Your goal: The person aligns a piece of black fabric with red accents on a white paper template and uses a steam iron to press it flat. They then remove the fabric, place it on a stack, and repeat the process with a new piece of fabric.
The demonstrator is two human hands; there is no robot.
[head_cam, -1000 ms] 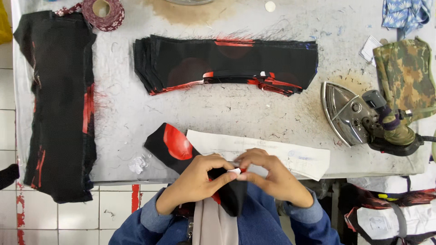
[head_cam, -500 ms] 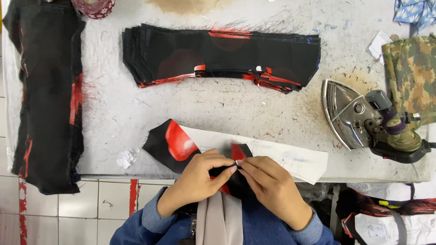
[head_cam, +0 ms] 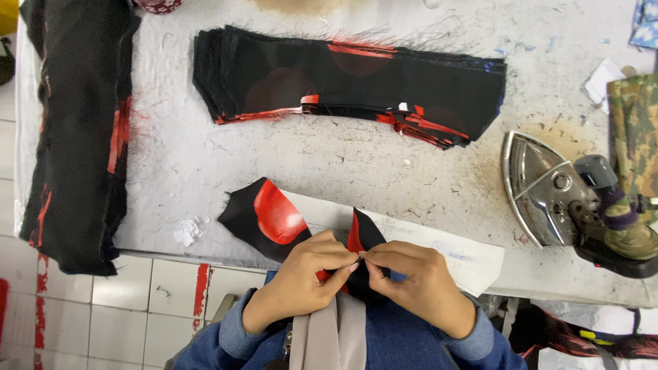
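Worn white table (head_cam: 356,164): fingers of left hand (head_cam: 301,277) and right hand (head_cam: 415,281) pinch black-red fabric piece (head_cam: 274,216).

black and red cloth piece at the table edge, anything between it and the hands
Nothing visible does. Both the left hand and the right hand already pinch the cloth piece at its fold, fingertips meeting. The white paper strip lies under and beside it, not in the way.
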